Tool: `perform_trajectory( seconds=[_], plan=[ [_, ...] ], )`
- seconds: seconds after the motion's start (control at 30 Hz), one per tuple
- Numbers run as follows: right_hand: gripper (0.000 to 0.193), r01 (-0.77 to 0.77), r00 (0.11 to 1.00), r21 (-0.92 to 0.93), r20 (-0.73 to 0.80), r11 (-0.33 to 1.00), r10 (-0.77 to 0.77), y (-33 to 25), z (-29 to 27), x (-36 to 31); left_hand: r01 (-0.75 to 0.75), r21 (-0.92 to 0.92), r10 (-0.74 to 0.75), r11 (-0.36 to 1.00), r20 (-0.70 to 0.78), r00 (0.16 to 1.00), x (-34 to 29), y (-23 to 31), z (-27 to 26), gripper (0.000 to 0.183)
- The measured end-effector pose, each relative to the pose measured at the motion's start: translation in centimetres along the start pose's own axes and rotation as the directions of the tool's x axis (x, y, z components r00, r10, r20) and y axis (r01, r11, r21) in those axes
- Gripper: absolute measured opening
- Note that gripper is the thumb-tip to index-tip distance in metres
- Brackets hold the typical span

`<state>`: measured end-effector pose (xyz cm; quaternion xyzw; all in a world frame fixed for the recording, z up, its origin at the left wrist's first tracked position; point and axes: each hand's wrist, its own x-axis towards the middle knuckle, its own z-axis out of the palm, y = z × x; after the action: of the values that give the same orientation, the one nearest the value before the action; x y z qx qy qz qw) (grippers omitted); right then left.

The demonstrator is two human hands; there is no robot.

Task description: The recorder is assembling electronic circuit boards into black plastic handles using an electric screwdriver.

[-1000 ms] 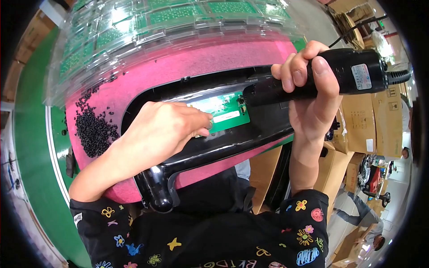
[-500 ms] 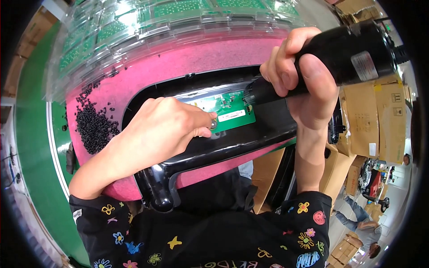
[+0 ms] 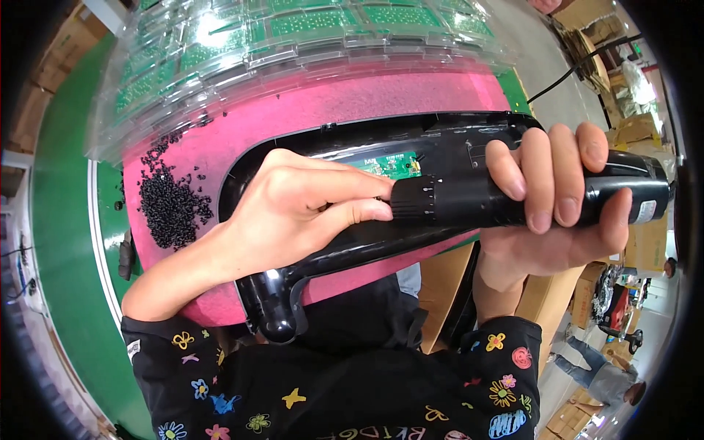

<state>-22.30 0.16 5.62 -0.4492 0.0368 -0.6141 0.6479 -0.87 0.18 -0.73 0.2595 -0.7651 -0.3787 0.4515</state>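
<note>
Apparent loading step — left hand at nose of driver, cannot tell if fingers closed; right hand, fingers clamped round driver; circuit board in housing, toward tabletop near edge — next move calls for steady alignment

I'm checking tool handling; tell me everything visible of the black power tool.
The power tool is a thick black cylinder, apparently plastic, with a ribbed front collar, small pale marks behind it and a pale label near the rear. It is held crosswise over the black shell, front end pointing left. The right hand wraps its body; the left hand is right at the front end, hiding any tip; contact there is unclear.
</note>
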Motion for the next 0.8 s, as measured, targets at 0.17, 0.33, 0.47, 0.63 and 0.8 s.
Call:
perform_trajectory(
  seconds=[0.17, 0.33, 0.47, 0.63, 0.8],
  plan=[
    [0.026, 0.063, 0.998, 0.066, -0.006, 0.996, -0.063, -1.2, 0.6, -0.7, 0.024, -0.032, -0.025, 0.999, -0.014, 1.000, 0.4, 0.0, -0.4, 0.012],
    [0.025, 0.106, 0.994, -0.030, 0.030, 0.994, -0.105, -2.3, 1.3, -0.9, -0.003, 0.170, -0.014, 0.985, 0.099, 0.995, 0.0, -0.2, -0.6, 0.008],
    [0.027, 0.136, 0.989, -0.051, 0.059, 0.989, -0.133, -1.6, 1.6, -0.9, -0.138, 0.225, 0.124, 0.965, 0.077, 0.989, -0.3, -0.8, -0.4, 0.014],
    [0.028, 0.162, 0.983, -0.029, 0.093, 0.986, -0.159, -0.7, 1.9, -0.7, -0.144, 0.234, 0.125, 0.961, 0.092, 0.988, -0.3, -0.6, -0.3, 0.016],
    [0.028, 0.168, 0.983, -0.070, 0.092, 0.983, -0.162, -0.9, 1.9, -0.8, -0.098, 0.140, 0.088, 0.985, 0.074, 0.993, -0.3, -0.7, -0.4, 0.015]
  ],
)
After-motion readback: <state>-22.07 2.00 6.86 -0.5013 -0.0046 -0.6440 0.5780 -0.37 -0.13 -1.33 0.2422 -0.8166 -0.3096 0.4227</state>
